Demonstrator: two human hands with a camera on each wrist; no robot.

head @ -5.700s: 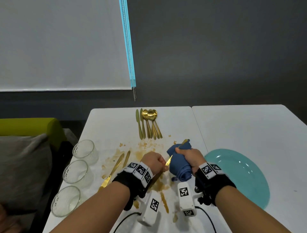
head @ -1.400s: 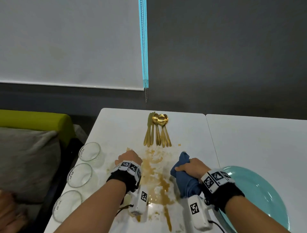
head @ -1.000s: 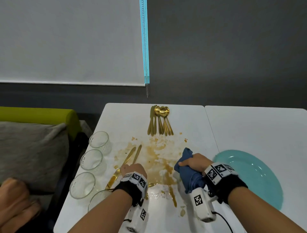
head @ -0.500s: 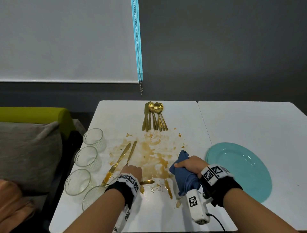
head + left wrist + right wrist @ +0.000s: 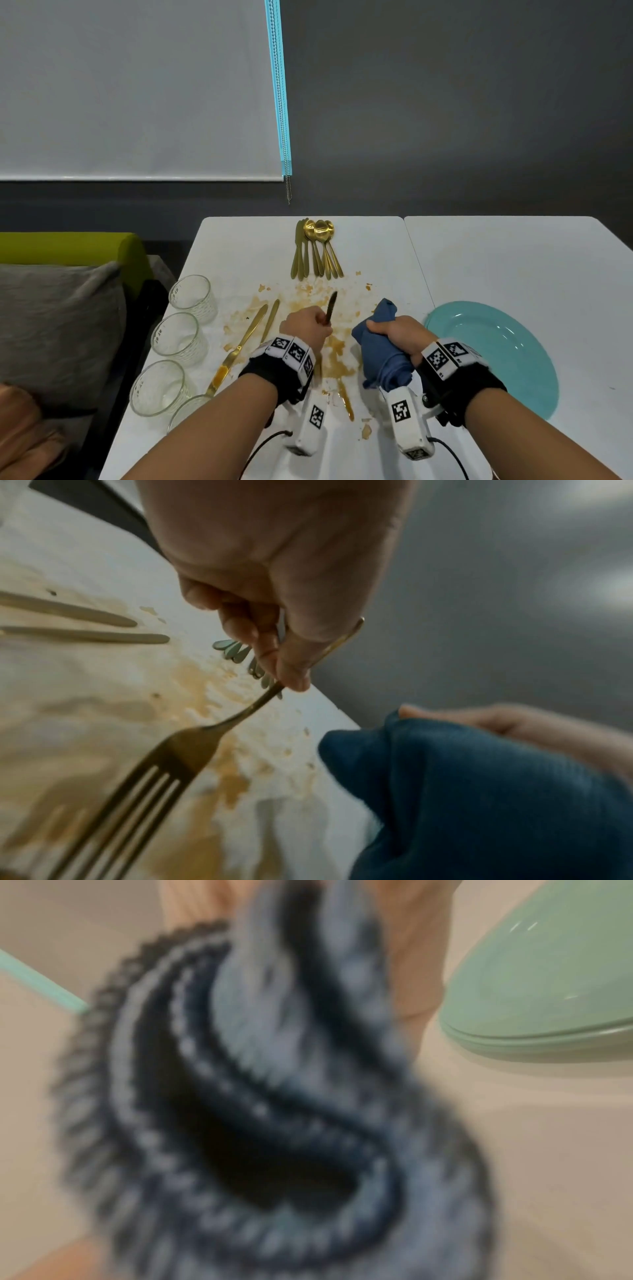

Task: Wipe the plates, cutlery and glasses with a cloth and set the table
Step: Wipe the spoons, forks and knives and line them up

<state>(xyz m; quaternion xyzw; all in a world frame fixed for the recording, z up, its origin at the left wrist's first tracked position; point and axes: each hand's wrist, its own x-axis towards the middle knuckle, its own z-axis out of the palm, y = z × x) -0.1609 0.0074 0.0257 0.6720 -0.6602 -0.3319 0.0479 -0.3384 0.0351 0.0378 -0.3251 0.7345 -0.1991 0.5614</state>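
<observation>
My left hand (image 5: pixel 307 324) grips a gold fork (image 5: pixel 331 305) by its handle above the stained table. In the left wrist view the fork (image 5: pixel 185 748) points its tines back toward the wrist, and the left hand (image 5: pixel 274 574) has its fingers curled round the stem. My right hand (image 5: pixel 394 334) holds a bunched blue cloth (image 5: pixel 380 346) just right of the fork, apart from it. The cloth (image 5: pixel 257 1096) fills the blurred right wrist view. A teal plate (image 5: pixel 496 353) lies right of the cloth. Two gold knives (image 5: pixel 239 346) lie left of my left hand.
Several clear glasses (image 5: pixel 176 337) stand in a row along the table's left edge. A pile of gold spoons and knives (image 5: pixel 317 253) lies at the far middle. Brown sauce (image 5: pixel 334 356) is smeared between my hands. The white table (image 5: pixel 513 260) is bare at the far right.
My left hand has lifted the fork off the table, its handle now pointing away from me. The right hand keeps the cloth in about the same place.
</observation>
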